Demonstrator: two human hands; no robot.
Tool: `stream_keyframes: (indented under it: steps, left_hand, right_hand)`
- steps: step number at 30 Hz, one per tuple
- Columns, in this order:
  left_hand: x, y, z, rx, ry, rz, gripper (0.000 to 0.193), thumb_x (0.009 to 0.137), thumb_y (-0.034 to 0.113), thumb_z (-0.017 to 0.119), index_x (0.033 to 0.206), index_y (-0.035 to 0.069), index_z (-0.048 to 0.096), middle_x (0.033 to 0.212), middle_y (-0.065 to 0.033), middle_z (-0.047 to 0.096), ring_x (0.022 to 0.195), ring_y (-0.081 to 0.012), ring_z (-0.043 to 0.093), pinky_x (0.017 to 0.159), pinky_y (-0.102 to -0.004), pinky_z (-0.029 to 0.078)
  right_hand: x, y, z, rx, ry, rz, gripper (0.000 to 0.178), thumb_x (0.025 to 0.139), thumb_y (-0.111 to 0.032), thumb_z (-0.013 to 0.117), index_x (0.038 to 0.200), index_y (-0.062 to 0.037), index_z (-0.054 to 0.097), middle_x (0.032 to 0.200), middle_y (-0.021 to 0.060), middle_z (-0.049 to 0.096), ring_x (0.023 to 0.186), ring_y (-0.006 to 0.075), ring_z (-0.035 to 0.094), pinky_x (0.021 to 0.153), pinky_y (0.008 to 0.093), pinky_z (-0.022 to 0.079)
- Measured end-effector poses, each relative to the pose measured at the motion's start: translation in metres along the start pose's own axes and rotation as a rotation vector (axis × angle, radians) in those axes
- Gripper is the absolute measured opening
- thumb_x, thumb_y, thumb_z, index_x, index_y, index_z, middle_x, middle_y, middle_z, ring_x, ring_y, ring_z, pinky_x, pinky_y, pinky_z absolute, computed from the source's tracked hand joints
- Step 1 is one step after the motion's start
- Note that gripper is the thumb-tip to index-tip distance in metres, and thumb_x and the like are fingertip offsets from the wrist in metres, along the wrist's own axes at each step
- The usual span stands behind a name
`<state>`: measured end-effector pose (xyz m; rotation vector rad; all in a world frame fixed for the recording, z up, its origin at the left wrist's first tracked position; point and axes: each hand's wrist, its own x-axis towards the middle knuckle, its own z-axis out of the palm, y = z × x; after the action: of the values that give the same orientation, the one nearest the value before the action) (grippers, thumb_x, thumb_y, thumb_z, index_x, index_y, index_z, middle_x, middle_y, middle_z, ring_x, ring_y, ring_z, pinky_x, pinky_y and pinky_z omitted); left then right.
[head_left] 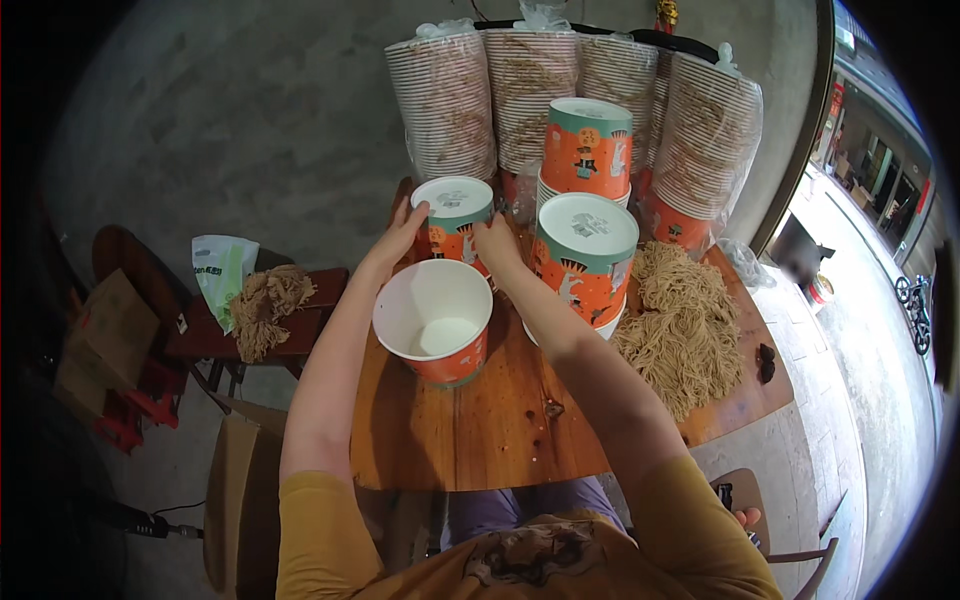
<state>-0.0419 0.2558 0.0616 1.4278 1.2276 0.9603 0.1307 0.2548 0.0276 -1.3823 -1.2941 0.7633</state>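
An orange and green paper bucket (452, 198) stands upside down with its pale base up, beyond the open one. My left hand (401, 236) curves round its left side, fingers near the base rim. My right hand (499, 246) presses on its right side with fingers curled; some fingertips are hidden. Closer to me, an upright open paper bucket (431, 311) shows its white, bare inside, and neither hand grips it. To the right of my right hand is a stack of upside-down buckets (585, 249), with a second bucket stack (588, 150) behind it.
Tall plastic-wrapped stacks of paper buckets (440, 105) line the back of the wooden table (470, 437). A heap of tan noodle-like strands (685, 335) lies at the right, with a small dark object (766, 363) near the edge. At left, a bench (316, 312) holds more strands and a bag.
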Motion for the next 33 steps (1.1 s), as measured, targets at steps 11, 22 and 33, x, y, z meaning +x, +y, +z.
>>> stream_keyframes:
  steps: [11,22,33]
  left_hand:
    - [-0.011,-0.010,-0.019,0.187,0.076,-0.004,0.080,0.090,0.053,0.050,0.149,0.014,0.014,0.153,-0.0100,0.020,0.140,-0.0239,0.020,0.111,-0.0354,0.020]
    - [-0.200,-0.033,-0.011,0.144,0.795,0.445,0.032,0.099,0.022,0.045,0.123,0.003,0.054,0.124,-0.0074,0.053,0.111,-0.0183,0.052,0.096,-0.0297,0.040]
    - [-0.270,-0.036,0.176,0.325,0.166,0.471,0.014,0.090,0.005,0.055,0.101,0.001,0.061,0.097,-0.0102,0.058,0.089,-0.0210,0.059,0.079,-0.0282,0.046]
  right_hand:
    - [-0.164,-0.057,-0.124,0.119,-0.270,-0.525,0.038,0.089,-0.005,0.054,0.126,0.0026,0.049,0.105,0.0134,0.064,0.093,0.0192,0.061,0.083,0.0294,0.047]
    - [-0.182,0.064,-0.308,-0.621,-0.080,-0.232,0.011,0.083,-0.012,0.060,0.090,-0.0053,0.064,0.080,0.0117,0.063,0.077,0.0271,0.062,0.067,0.0352,0.049]
    - [-0.178,0.098,-0.297,-0.716,0.288,-0.436,0.008,0.085,-0.012,0.056,0.087,-0.0059,0.061,0.084,0.0132,0.061,0.079,0.0332,0.059,0.070,0.0393,0.048]
